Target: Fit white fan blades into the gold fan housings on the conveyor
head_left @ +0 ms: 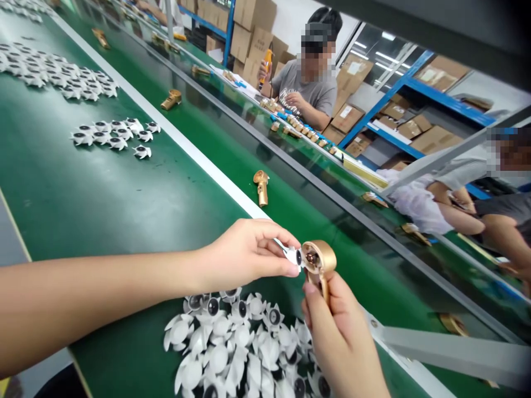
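Observation:
Between the fingertips of my left hand (pixel 253 251) is a small white fan blade (pixel 293 256) with a dark round hub. My right hand (pixel 338 320) grips a gold handheld fan housing (pixel 326 255) by its handle. The round head of the housing is uncovered on the side towards my left hand, and metal parts show inside. The fan blade is right beside that opening; whether they touch I cannot tell. Below my hands lies a heap of loose white fan blades (pixel 236 345), some with dark hubs facing up.
Beyond a white strip (pixel 194 153), a green conveyor belt carries several gold housings (pixel 261 188). More fan blades (pixel 118 132) lie in groups at the left. Across the line a person (pixel 307 83) holds an orange tool (pixel 266 65). A metal bar (pixel 452 348) juts in at the right.

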`<action>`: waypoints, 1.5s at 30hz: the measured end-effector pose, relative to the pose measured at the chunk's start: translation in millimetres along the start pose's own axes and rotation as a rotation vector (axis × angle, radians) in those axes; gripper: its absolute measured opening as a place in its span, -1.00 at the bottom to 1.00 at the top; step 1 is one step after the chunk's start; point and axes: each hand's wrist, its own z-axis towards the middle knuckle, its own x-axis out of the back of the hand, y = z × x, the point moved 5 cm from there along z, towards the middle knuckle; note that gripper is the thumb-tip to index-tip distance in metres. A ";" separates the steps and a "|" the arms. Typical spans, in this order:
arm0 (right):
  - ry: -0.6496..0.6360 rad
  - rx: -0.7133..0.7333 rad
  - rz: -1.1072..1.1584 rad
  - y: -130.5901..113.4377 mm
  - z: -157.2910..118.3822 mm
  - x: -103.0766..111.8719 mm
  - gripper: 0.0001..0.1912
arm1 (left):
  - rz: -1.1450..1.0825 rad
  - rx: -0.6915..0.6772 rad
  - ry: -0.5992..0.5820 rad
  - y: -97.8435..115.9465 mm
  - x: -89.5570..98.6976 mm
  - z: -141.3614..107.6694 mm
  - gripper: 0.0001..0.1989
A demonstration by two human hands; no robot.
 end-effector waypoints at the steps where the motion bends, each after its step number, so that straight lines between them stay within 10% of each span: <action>1: -0.005 0.014 -0.026 -0.4 0.5 -0.2 -0.78 | 0.021 0.011 0.006 0.1 0.3 -0.8 -0.66; 23: -0.049 0.432 -0.419 -15.5 -5.5 2.0 -0.87 | -0.103 0.320 0.037 -11.2 7.5 0.7 -0.48; 30: -0.298 0.304 -0.121 -28.7 -14.7 -10.2 -0.83 | -0.030 0.324 -0.213 -0.9 -5.9 -7.1 -0.46; 36: -0.170 0.166 -0.454 8.9 15.7 15.2 -0.77 | 0.579 0.060 -0.065 9.6 18.5 7.4 -0.34; 41: 0.076 0.017 -0.689 68.3 58.5 59.4 -0.52 | 1.044 0.186 -0.494 10.5 30.7 7.0 -0.63; 45: 0.110 0.045 -0.723 69.3 47.9 86.3 -0.46 | 1.136 0.270 -0.519 0.9 34.6 12.0 -0.68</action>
